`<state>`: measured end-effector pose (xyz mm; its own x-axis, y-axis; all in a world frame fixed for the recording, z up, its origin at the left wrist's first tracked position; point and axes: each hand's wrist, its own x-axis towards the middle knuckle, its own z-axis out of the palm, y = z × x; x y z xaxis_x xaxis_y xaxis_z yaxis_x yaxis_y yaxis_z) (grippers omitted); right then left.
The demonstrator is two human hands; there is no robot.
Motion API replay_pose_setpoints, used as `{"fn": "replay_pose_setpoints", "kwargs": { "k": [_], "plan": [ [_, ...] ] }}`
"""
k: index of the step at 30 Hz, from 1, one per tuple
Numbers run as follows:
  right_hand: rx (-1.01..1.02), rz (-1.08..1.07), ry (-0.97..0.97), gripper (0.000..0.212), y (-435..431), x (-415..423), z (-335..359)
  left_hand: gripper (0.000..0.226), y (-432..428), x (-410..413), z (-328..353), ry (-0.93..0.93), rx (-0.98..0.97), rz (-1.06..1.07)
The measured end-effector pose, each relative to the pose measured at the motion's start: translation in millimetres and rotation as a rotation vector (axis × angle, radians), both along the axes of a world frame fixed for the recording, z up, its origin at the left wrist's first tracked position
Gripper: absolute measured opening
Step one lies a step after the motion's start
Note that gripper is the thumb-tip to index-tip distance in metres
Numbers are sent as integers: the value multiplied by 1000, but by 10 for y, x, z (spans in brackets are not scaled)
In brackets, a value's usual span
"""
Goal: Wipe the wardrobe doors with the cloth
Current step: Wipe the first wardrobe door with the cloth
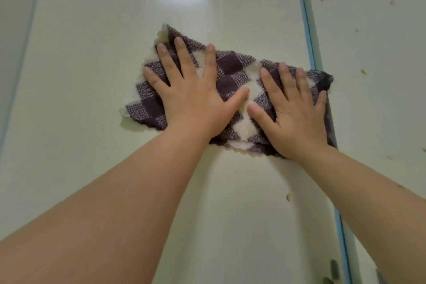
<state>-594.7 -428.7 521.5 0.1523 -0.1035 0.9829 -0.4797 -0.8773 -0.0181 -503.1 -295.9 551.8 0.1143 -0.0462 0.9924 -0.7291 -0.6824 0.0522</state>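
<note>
- I have my left hand [191, 97] flat on the cloth [232, 76], fingers straight and spread, pressing rather than gripping; nothing is curled round the fabric.
- My right hand [296, 117] lies just beside it, thumb tips nearly touching, also flat with fingers splayed, pressing the same cloth against the wardrobe door [92, 99].
- The checked cloth sits spread under both palms, its far corner poking out beyond my left fingertips and its dark corner reaching past my right little finger onto the blue door edge [310, 53].
- Risk, as I judge it: since neither hand pinches the cloth, a fast stroke could let it bunch or slide out from under my palms and drop.
- That corner over the blue edge could snag in the gap between doors if I sweep toward my right.
- The neighbouring door [380, 76], beyond my right hand, carries small brown specks [363, 71]; one more speck [288, 197] sits below my right wrist. Dragging grit across the glossy surface could smear or scratch it.
</note>
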Motion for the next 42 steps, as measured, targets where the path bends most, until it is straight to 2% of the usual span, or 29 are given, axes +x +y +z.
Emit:
{"fn": "replay_pose_setpoints", "kwargs": {
  "k": [8, 17, 28, 35, 42],
  "plan": [
    [-40, 7, 43, 74, -27, -37, -169, 92, -21, -32, -244, 45, -14, 8],
    [-110, 76, 7, 69, -57, -1, -705, 91, -28, -58, -773, 89, -32, 17],
    [-141, 54, 29, 66, -6, 37, -1198, 91, 48, -36, -1291, 146, -27, 30],
    [-176, 52, 102, 68, -50, 7, -1050, 93, 46, -11, -1223, 177, -14, 41],
    [-175, 3, 108, 72, -7, -7, -178, 92, 82, -9, -426, 166, -41, 34]
  ]
}}
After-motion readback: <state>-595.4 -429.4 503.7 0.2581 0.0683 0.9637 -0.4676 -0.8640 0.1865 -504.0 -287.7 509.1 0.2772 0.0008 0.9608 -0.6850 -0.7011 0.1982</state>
